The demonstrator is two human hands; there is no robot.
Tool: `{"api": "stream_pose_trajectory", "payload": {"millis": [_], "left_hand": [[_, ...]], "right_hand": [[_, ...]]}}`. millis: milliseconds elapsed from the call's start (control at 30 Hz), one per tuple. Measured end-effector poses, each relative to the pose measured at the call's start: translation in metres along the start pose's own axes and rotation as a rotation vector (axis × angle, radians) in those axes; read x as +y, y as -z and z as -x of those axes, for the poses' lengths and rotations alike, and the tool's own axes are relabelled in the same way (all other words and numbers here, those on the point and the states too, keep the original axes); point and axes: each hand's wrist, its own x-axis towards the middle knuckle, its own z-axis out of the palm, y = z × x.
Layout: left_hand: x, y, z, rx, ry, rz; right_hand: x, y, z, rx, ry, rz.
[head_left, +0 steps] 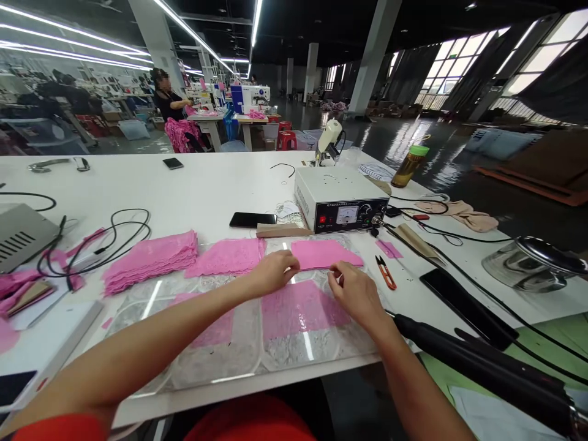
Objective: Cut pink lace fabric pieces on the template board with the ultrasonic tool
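**Both hands pinch the pink piece at the far edge of the clear sheet**

Nearest you on the right, a thick black tool handle (482, 367) lies across the table corner, with its cable running far and right. In front of you a clear sheet (229, 367) covers the white table (220, 184), and pink lace (298, 306) shows through it.

Your left hand (274, 269) is curled, with thumb and fingers closed narrowly on the near left corner of the pink piece (324, 253). Your right hand (356, 294) pinches the same piece's near edge between thumb and forefinger. The piece is a flat, plain pink rectangle. It lies at the far edge of the sheet, just near of the white machine box (342, 199).

Left of it lies a single lace panel (227, 256), and further left is a stack of pink lace (151, 257) with its edges fanned. Orange snips (386, 272) lie just right of your right hand, and a black phone (463, 303) lies beyond them.

As for containers, a shiny metal vessel (528, 263) sits at the right edge, and you cannot tell what is in it. Far right of the machine stands an amber bottle (410, 165) with a green cap. Its contents cannot be told apart from the tinted wall.

A second phone (252, 219) lies left of the machine, and black cables (114, 236) loop at far left. Beyond the table, a person (168, 101) sits at another bench.
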Motion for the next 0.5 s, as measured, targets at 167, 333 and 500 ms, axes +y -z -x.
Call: {"api": "stream_pose_trajectory", "payload": {"millis": [167, 333, 500], "left_hand": [[-0.016, -0.007, -0.057, -0.117, 0.067, 0.047], [-0.029, -0.022, -0.070, -0.228, 0.092, 0.128], [-0.036, -0.025, -0.072, -0.258, 0.103, 0.226]], "right_hand": [[0.018, 0.005, -0.005, -0.005, -0.016, -0.020], [0.034, 0.007, 0.005, 0.006, -0.085, -0.056], [0.033, 0.007, 0.000, -0.036, -0.109, -0.078]]}}
